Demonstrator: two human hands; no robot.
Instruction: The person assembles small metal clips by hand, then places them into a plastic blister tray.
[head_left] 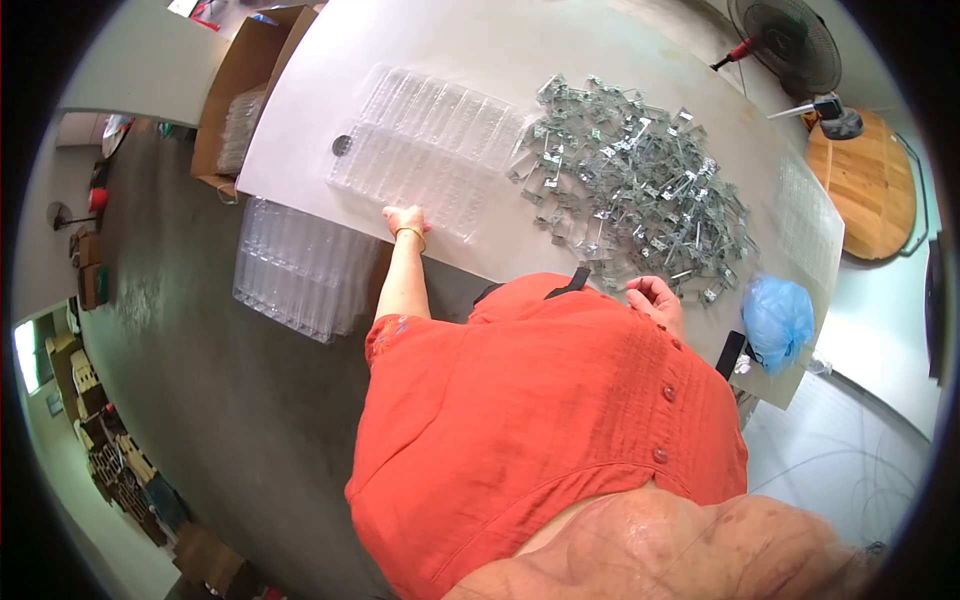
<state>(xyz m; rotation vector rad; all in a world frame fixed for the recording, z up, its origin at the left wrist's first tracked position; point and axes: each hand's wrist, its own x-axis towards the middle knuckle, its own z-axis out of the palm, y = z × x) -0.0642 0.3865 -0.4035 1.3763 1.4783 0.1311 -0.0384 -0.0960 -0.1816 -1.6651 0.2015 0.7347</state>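
Note:
My left hand [405,220], with a band on its wrist, is closed at the near edge of a clear plastic tray [400,165] lying on the table. The tray has rows of long moulded compartments, and they look bare. My right hand [657,300] is held by the table's near edge, in front of my red shirt, with its fingers curled together. Whatever it may hold is too small or hidden to make out. Just beyond it spreads a heap of small shiny metal brackets [640,180].
A blue plastic bag [777,322] sits at the table's right end, near another clear tray [808,215]. More clear trays [300,270] are stacked below the left edge, beside a cardboard box [215,130]. A fan [785,40] and a round wooden tabletop [862,185] stand beyond.

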